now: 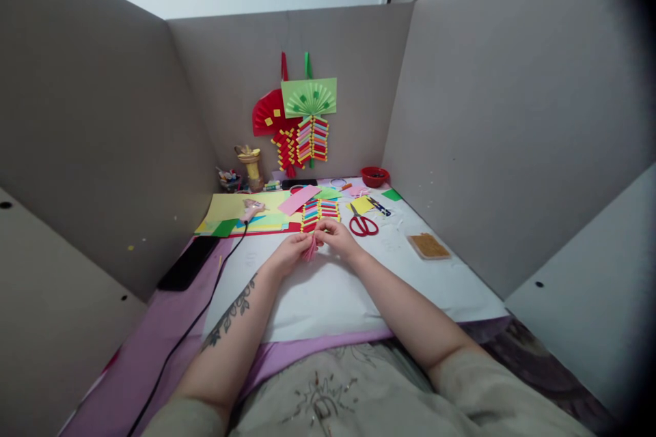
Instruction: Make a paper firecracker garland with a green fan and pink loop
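Observation:
A small pink paper tassel [310, 251] hangs with its strips down between my two hands, over the white sheet. My left hand [293, 251] is closed round its top from the left. From the right, my right hand [332, 235] pinches at the same top end, its fingers touching the tassel. Just behind my hands lies a ladder of red, yellow, pink and blue paper rolls [320, 212]. Red-handled scissors [363, 223] rest right of my right hand.
A glue gun [252, 209] lies on yellow paper at the left, its black cable running toward me. A black phone-like slab [188, 263] is farther left. A brown pad [429, 246] and a red bowl [375, 176] sit right. Paper decorations [310, 99] hang behind.

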### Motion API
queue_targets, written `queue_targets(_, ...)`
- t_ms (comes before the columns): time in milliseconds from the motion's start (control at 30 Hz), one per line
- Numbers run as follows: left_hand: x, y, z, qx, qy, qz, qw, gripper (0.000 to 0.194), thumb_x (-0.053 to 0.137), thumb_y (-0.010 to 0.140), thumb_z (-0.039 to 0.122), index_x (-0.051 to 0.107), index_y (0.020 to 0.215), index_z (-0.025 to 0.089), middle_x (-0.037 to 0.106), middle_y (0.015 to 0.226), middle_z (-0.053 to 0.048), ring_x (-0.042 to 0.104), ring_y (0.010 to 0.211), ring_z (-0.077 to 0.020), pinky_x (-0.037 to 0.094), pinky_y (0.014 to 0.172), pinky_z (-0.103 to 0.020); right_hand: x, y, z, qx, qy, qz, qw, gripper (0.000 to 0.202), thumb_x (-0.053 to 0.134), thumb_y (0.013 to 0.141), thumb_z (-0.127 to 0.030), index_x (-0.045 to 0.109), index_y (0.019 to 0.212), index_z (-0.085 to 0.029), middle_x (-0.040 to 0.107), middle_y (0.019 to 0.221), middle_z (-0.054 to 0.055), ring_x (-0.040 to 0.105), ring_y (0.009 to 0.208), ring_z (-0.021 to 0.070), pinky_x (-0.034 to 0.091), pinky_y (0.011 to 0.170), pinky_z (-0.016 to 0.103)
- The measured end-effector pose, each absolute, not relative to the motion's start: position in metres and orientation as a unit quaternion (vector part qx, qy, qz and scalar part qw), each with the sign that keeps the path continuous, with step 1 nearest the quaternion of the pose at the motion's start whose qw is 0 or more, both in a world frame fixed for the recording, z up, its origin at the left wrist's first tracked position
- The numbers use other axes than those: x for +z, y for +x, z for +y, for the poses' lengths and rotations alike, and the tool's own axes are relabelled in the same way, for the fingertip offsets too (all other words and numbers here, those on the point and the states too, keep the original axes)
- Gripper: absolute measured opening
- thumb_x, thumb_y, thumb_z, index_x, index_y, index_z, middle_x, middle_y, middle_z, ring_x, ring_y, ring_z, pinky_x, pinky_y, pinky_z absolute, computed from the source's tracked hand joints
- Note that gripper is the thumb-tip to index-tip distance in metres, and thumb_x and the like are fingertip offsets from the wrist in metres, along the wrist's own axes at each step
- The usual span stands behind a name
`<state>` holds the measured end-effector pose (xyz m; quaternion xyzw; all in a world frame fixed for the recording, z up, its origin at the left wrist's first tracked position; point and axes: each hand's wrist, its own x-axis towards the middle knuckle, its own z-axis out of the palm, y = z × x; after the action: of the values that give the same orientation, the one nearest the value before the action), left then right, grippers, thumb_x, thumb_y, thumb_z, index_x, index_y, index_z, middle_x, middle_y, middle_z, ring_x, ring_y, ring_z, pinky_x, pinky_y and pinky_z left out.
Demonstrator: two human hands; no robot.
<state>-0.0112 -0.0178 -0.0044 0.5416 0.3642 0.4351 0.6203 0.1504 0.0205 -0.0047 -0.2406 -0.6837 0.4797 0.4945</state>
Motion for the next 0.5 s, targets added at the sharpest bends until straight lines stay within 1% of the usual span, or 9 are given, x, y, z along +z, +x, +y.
queue_targets(67, -0.0041, -0.0108, -0.0178, 0.441, 0.536, 0.371, 0.617, 0.035, 0.064, 0.075, 0.045, 0.065, 0.079, 0.011, 0.058, 0.066, -0.003, 0.048, 0.057, -0.0101, 0.035, 0.055, -0.022, -0.0073, 0.1504, 0.0219, 0.487, -0.251, -0.67, 0.501, 0.015, 0.062, 0.074, -0.029, 0.057, 0.067, -0.017, 0.055, 0.067, -0.001, 0.053, 0.058, 0.0112, 0.045, 0.058, 0.025)
queue_targets(167, -0.0023, -0.0092, -0.0187, 0.438, 0.562, 0.384, 0.587, 0.036, 0.06, 0.077, 0.047, 0.065, 0.076, 0.011, 0.059, 0.064, -0.003, 0.049, 0.057, -0.0112, 0.035, 0.056, -0.023, -0.0109, 0.1501, 0.024, 0.472, -0.275, -0.663, 0.512, 0.015, 0.063, 0.073, -0.028, 0.057, 0.065, -0.017, 0.055, 0.067, -0.001, 0.054, 0.058, 0.0114, 0.045, 0.058, 0.025)
queue_targets(300, 0.0006, -0.0057, -0.0212, 0.432, 0.606, 0.404, 0.531, 0.036, 0.059, 0.077, 0.046, 0.065, 0.07, 0.012, 0.058, 0.058, -0.003, 0.048, 0.053, -0.0112, 0.035, 0.055, -0.023, -0.0121, 0.1483, 0.024, 0.459, -0.3, -0.659, 0.514, 0.016, 0.064, 0.07, -0.028, 0.055, 0.062, -0.017, 0.055, 0.067, -0.001, 0.053, 0.058, 0.0111, 0.045, 0.056, 0.024)
queue_targets(400, 0.0024, -0.0039, -0.0231, 0.435, 0.616, 0.404, 0.518, 0.036, 0.058, 0.078, 0.045, 0.065, 0.068, 0.012, 0.056, 0.052, -0.002, 0.046, 0.05, -0.0109, 0.035, 0.054, -0.024, -0.0129, 0.1473, 0.0236, 0.454, -0.308, -0.658, 0.516, 0.016, 0.064, 0.069, -0.026, 0.055, 0.06, -0.017, 0.054, 0.066, -0.002, 0.053, 0.059, 0.011, 0.045, 0.058, 0.024)
queue_targets(500, 0.003, -0.0037, -0.0238, 0.438, 0.613, 0.419, 0.506, 0.038, 0.057, 0.078, 0.045, 0.064, 0.061, 0.012, 0.054, 0.049, -0.002, 0.047, 0.05, -0.0112, 0.036, 0.053, -0.024, -0.0151, 0.1479, 0.025, 0.454, -0.31, -0.659, 0.513, 0.014, 0.064, 0.07, -0.026, 0.057, 0.062, -0.017, 0.056, 0.066, -0.002, 0.053, 0.063, 0.0117, 0.044, 0.061, 0.024)
